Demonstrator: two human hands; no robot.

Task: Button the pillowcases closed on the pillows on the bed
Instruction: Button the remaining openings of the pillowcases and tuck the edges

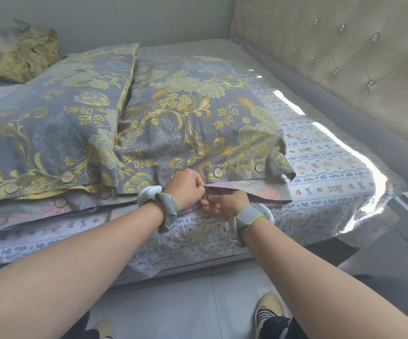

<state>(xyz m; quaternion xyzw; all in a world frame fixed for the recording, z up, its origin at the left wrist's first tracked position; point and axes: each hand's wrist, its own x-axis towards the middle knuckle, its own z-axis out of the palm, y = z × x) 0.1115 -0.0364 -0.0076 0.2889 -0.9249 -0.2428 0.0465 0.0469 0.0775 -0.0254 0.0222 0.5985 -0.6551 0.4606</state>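
Two pillows in grey pillowcases with yellow flowers lie side by side on the bed: the left pillow [51,133] and the right pillow [198,123]. Each rests on a paler pastel pillow [259,192] beneath it. Wooden buttons [218,172] run along the near edges. My left hand [186,188] pinches the edge of the pastel pillowcase under the right pillow. My right hand [225,204] holds the same edge from below, fingers touching the left hand. The button between them is hidden.
The bed [320,182] has a patterned light-blue sheet and a tufted beige headboard [345,57] on the right. A crumpled blanket [19,50] lies at the far left. A grey bedside surface [406,216] stands at the right. My feet [269,311] are on the tiled floor.
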